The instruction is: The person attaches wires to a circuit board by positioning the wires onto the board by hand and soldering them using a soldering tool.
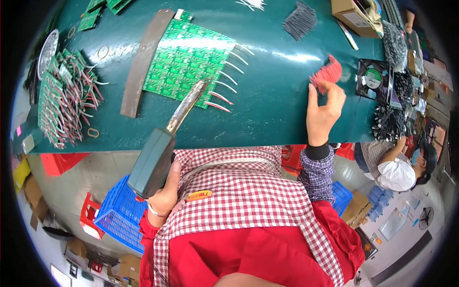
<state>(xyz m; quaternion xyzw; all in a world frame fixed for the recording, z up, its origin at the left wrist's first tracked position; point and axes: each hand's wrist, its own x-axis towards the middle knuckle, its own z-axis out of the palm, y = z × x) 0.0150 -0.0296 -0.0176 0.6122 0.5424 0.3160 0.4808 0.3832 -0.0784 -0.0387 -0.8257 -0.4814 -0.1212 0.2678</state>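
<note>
Presently, your left hand (165, 196) is wrapped around the handle of a dark green soldering iron (152, 162), its metal tip over the right edge of the green circuit panel (186, 64), beside the row of short wires (227, 86) projecting there. Your right hand (324, 112) is at the lower edge of the red wire bundle (330, 70) on the green bench (267, 122), thumb and forefinger slightly bent; whether they pinch a strand cannot be told. Along the panel's left edge lies a brown bar (143, 67).

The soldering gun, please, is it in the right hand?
No, the left hand holds the soldering gun, while the right hand is at red wires.
</note>
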